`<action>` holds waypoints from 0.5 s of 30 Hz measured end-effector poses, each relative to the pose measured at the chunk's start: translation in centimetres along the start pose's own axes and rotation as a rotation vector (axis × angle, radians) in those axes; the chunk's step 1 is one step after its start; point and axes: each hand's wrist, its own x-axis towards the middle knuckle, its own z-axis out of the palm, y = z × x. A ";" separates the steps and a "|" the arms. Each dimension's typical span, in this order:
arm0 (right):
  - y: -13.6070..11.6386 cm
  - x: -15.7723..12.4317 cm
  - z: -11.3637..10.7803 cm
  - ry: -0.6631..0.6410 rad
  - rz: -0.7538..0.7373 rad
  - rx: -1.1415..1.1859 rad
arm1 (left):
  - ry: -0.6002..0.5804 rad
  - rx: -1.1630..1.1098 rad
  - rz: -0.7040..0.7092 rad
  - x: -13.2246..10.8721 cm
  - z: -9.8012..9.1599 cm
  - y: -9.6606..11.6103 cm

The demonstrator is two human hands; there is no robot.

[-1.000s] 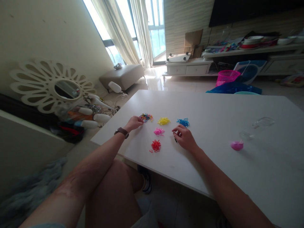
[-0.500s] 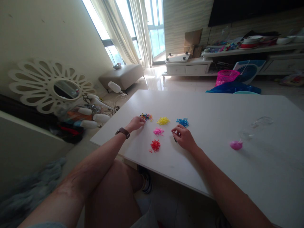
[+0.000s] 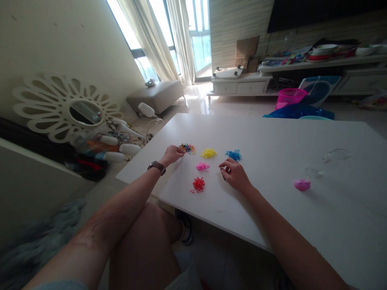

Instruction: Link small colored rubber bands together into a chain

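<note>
My left hand [image 3: 174, 154], with a dark watch on its wrist, has its fingertips pinched at the near edge of a mixed-colour pile of small rubber bands [image 3: 187, 148]. What is between those fingertips is too small to make out. To the right lie yellow rubber bands [image 3: 209, 153] and blue rubber bands [image 3: 234, 155]. Pink rubber bands [image 3: 202, 166] and red rubber bands [image 3: 198, 184] form two heaps closer to me. My right hand [image 3: 235, 174] rests just below the blue heap, fingers curled over a small black thing [image 3: 223, 177], partly hidden.
All the heaps are on a white table [image 3: 266, 217]. A pink object [image 3: 302, 185] and a clear plastic container [image 3: 314, 172] stand on its right side, with another clear piece [image 3: 337, 154] behind. Beyond the far edge is a pink basket [image 3: 290, 96].
My left fingertips have drawn back slightly from the mixed pile to its near edge. The right hand keeps its place, and the view has shifted a little.
</note>
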 end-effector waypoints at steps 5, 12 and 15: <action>0.0 0.0 0.0 0.006 -0.009 -0.002 | 0.027 -0.039 -0.073 0.0 -0.8 -0.3; 0.2 0.0 0.0 0.000 -0.013 0.000 | -0.051 -0.118 -0.002 -0.5 -0.3 0.5; 0.2 0.0 0.0 -0.006 -0.014 -0.005 | -0.085 -0.132 0.076 -0.6 0.2 1.3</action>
